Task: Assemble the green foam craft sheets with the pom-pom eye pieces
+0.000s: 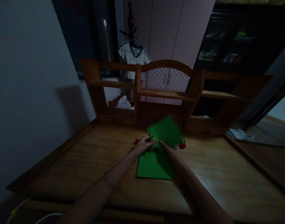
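A green sheet with a row of holes along its edges point(169, 130) is held tilted above the desk. My right hand point(173, 153) grips its lower part, with the thumb on the front and the other fingers hidden behind. At its left lower edge, my left hand point(143, 145) is closed, thumb and fingers drawn together by a small brighter green bit point(153, 139). Under both hands a second green piece point(154, 168) lies flat on the desk. Beside my left hand are small red shapes with round white eyes point(137, 140). A red piece point(182, 146) shows beside the sheet's right corner.
The wooden desk point(105, 146) has a raised shelf unit point(165, 92) along its back and a rim on each side. A white wall point(39, 77) stands close on the left. A white cable point(21, 203) hangs at the front left. Clear plastic point(238, 134) lies beyond the right rim.
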The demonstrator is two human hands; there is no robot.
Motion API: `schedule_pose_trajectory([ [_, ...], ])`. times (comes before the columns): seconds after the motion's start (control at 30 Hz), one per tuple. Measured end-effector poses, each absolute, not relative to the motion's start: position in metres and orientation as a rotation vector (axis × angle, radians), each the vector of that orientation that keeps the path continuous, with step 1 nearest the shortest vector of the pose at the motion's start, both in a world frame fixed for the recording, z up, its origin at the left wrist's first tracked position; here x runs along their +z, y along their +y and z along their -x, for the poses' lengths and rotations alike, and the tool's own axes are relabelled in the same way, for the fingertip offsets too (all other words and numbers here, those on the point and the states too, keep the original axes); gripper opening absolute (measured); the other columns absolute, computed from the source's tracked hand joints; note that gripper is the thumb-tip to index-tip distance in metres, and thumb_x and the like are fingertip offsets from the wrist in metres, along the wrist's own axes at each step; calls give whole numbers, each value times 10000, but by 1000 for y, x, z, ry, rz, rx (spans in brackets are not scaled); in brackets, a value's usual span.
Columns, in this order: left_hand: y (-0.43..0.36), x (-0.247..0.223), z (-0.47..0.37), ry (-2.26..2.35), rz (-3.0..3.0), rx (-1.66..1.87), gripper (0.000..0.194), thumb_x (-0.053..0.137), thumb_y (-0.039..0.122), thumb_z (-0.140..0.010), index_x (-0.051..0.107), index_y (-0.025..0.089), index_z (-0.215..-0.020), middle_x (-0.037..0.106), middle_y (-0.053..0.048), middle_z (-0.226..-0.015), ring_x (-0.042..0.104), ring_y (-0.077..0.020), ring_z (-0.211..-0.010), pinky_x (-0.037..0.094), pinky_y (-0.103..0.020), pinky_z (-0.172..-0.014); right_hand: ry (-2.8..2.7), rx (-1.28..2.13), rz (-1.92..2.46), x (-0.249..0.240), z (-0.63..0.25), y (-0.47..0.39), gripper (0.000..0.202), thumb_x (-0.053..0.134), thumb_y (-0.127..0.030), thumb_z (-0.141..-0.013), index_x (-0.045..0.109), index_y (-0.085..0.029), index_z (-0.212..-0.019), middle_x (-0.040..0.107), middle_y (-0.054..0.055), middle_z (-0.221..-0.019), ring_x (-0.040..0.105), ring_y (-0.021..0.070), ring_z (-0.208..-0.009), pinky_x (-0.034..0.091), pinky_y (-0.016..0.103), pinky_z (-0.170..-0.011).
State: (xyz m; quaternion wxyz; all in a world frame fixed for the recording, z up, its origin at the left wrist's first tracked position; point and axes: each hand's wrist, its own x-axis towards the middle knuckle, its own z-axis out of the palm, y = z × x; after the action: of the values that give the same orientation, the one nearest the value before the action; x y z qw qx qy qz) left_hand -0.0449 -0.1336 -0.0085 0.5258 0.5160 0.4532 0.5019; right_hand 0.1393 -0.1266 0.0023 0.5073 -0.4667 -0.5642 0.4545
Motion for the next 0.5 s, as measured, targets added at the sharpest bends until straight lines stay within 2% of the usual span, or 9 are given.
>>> schedule_pose_trajectory([
  [0.5,-135,-4,44,1092,-1224,1197,508,765,519,-614,634,129,-912,616,-15,-724,559,-82,-518,443,-202,-513,-1397,1092,1121,-1,-141,-125,622,727,-414,-679,562,-172,-1228,612,116,-1240,575,265,-1132,430,395,-988],
])
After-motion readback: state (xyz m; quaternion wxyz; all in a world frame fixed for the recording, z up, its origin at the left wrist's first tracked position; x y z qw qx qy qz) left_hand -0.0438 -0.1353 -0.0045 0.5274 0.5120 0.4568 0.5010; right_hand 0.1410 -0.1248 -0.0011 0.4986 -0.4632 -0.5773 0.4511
